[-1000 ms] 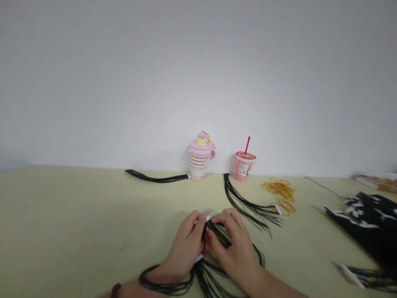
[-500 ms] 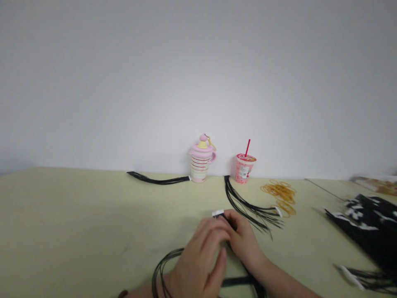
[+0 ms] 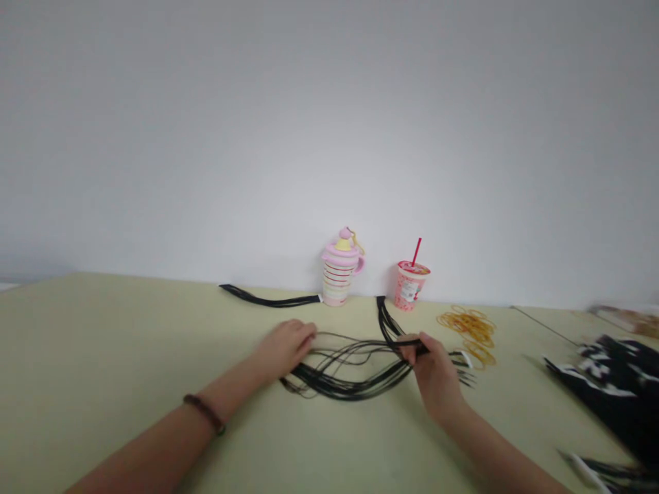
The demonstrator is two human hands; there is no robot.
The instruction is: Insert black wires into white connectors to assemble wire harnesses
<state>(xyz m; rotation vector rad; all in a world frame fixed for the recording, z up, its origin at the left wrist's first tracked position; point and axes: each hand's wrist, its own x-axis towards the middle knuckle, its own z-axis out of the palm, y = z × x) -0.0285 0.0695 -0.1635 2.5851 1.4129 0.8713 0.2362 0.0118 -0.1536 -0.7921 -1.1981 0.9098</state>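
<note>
At far left, the pale table (image 3: 128, 329) shows its side edge slanting away to a back corner, and from there the back edge runs rightward along the foot of the grey wall (image 3: 247, 137). A broad plain stretch of tabletop lies between that left edge and the left forearm, giving the arm plenty of room on its outer side. The forearm wears a dark bracelet (image 3: 206, 414). Beyond the hand, near the wall, one black strand bundle (image 3: 268, 302) lies along the back edge, its white tip just beside a pink-lidded striped mug (image 3: 337, 281).

The left hand (image 3: 285, 346), fingers curled together, rests at the left end of the black wires (image 3: 347, 394); blur hides whether it grips them. These wires span the middle of the table, between the hands: thin, glossy and loose, most sagging toward the near side in a thick curve, a few wandering higher in slack loops. The right hand (image 3: 432, 370) pinches their gathered right end between thumb and fingers.

Behind that hand another black bundle (image 3: 389, 321) fans out (partly hidden by it), below a pink cup with a red straw (image 3: 410, 285). Tan rubber bands (image 3: 468, 326) sit farther right. Space tightens here: a black-and-white patterned cloth (image 3: 612, 391) and a white-ended bundle (image 3: 618, 473) crowd the right side.
</note>
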